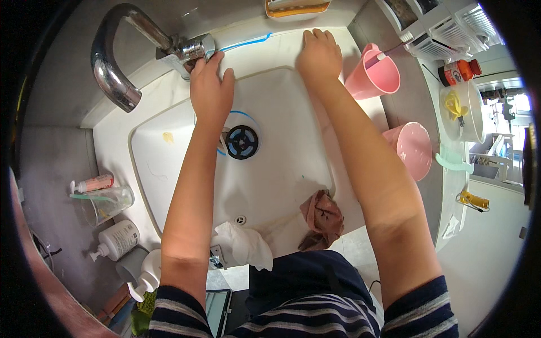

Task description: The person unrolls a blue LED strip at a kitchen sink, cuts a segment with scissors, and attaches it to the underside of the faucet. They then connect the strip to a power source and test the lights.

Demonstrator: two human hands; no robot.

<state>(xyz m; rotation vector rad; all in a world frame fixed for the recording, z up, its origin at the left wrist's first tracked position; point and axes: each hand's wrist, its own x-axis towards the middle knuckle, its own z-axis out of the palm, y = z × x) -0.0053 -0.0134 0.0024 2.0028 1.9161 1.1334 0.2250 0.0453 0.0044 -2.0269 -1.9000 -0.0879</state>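
Bathroom, seen from above: white sink (169,169) set in a grey desk (56,163), round drain (242,142) near the basin's middle, one chrome faucet (112,62) arching over the back-left rim.

Two bare forearms reaching up from striped sleeves across the basin. Left hand (211,84) stretched to the faucet's base, fingers at the metal fitting; whether gripping or only touching, cannot tell. Right hand (320,53) laid flat and unclenched, palm down on the sink's back rim, holding nothing.

Two pink cups on the right: one (375,73) near the right hand with a toothbrush (389,50) standing in it, the other (413,149) further forward. One white bowl (470,112) beyond them with something yellow inside; one small red-capped bottle (459,70) behind it.

Two crumpled cloths on the sink's front edge: one white (245,245), one brownish-pink (322,219).

On the left, one clear measuring cup (107,203), one small tube (93,183) with a pinkish label, two white pump bottles (118,239) (146,273).
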